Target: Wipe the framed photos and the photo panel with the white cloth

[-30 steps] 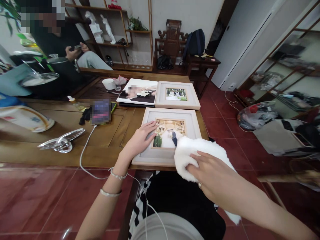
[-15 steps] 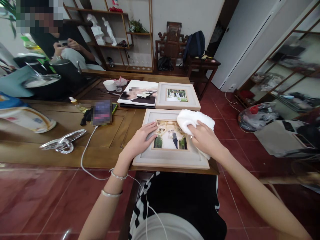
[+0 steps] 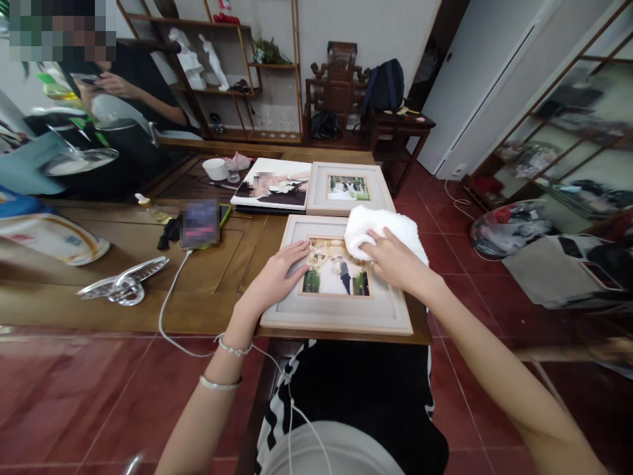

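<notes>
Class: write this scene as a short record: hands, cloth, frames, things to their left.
Left hand: on the left side of the near frame
Right hand: gripping white cloth
Cloth position: over near frame's upper right corner
Near frame: flat on wooden table, photo up
Far frame: behind it, beside large photo print
To the left: silver ornament, white cable

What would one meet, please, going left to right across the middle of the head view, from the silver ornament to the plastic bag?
Silver ornament, blurred device, left hand, white cloth, plastic bag.
</notes>
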{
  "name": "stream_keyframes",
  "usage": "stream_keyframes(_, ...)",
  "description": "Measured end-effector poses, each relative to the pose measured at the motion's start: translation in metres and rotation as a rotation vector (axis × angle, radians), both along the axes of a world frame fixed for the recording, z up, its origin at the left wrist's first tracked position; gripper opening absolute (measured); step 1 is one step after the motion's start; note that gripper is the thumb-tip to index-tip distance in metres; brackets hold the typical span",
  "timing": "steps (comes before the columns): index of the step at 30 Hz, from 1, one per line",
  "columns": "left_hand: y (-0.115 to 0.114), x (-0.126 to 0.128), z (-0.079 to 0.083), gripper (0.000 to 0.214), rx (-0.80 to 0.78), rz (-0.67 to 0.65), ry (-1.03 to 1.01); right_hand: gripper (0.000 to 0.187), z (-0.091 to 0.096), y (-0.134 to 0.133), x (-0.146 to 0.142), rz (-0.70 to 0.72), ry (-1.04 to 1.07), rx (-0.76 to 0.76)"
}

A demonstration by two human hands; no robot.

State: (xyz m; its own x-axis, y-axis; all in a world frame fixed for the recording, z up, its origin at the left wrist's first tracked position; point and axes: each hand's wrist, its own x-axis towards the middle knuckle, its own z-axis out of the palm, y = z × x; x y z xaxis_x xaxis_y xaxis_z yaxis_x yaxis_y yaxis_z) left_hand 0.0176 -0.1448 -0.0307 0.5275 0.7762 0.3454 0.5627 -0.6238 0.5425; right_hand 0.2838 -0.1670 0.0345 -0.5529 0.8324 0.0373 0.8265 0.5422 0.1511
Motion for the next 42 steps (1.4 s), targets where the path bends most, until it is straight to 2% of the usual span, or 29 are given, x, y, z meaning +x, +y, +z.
stream_keyframes(3, 0.000, 0.000, 0.000, 0.042, 0.000, 0.005, -0.005, 0.035, 0.011, -0.025, -0.006, 0.003, -0.008, -0.078)
stream_keyframes(7, 0.000, 0.000, -0.002, 0.044, 0.010, 0.008, -0.001, 0.037, 0.025, -0.070, -0.014, -0.005, 0.025, -0.212)
stream_keyframes(10, 0.000, 0.000, -0.002, 0.045, 0.011, 0.013, 0.002, 0.037, 0.034, -0.103, -0.020, 0.051, 0.066, -0.282)
stream_keyframes(14, -0.001, 0.000, -0.003, 0.044, 0.010, 0.024, 0.006, 0.037, 0.041, -0.120, -0.030, 0.135, 0.083, -0.290)
stream_keyframes(17, 0.000, -0.001, -0.003, 0.043, 0.012, 0.019, 0.003, 0.040, 0.036, -0.109, -0.034, 0.044, 0.076, -0.308)
stream_keyframes(19, 0.000, -0.001, -0.004, 0.043, 0.020, 0.014, 0.002, 0.042, 0.026, -0.094, -0.035, -0.042, 0.063, -0.271)
stream_keyframes(24, 0.000, 0.000, -0.001, 0.043, 0.022, 0.010, 0.005, 0.045, -0.007, -0.040, -0.021, -0.180, 0.068, 0.014)
stream_keyframes(27, 0.000, 0.000, 0.000, 0.043, 0.014, 0.009, 0.007, 0.045, -0.018, -0.007, -0.009, -0.256, 0.114, 0.137)
stream_keyframes(29, 0.000, 0.000, 0.001, 0.043, 0.015, 0.008, 0.015, 0.046, -0.019, 0.012, -0.004, -0.256, 0.136, 0.148)
stream_keyframes(32, 0.000, 0.000, 0.000, 0.043, 0.013, 0.013, 0.015, 0.047, -0.019, 0.031, -0.004, -0.160, 0.119, 0.099)
stream_keyframes(35, 0.000, 0.000, 0.000, 0.043, 0.009, 0.013, 0.002, 0.044, -0.018, 0.034, -0.011, -0.071, 0.075, 0.068)
stream_keyframes(37, 0.000, 0.001, 0.000, 0.042, 0.010, 0.010, -0.001, 0.039, -0.016, 0.026, -0.017, -0.030, 0.045, 0.038)
stream_keyframes(42, 0.000, 0.002, -0.002, 0.042, 0.014, 0.024, -0.010, 0.039, 0.000, -0.024, -0.027, 0.031, -0.010, -0.111)
